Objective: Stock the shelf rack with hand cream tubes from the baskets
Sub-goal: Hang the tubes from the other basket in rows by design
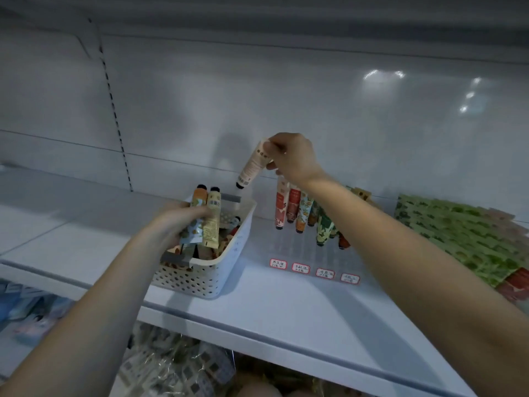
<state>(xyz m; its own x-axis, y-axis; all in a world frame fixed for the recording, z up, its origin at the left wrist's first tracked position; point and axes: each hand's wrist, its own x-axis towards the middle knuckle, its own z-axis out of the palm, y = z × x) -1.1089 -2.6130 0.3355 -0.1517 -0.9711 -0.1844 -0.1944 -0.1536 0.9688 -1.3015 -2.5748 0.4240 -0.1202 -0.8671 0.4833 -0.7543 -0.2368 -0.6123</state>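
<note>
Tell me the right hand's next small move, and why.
Probably lower the beige tube, cap down, into the rack next to the standing tubes. The right hand pinches it by its flat end, tilted, above and left of that row. The left hand holds two tubes over the basket.

My view is dim and bluish: glare on the back panel (pixel 286 96), soft shadows across the shelf (pixel 286 305), edges bowed and blurred.

Bare forearms (pixel 400 242) — left hand (pixel 177 222), right hand (pixel 294 159) ungloved.
</note>
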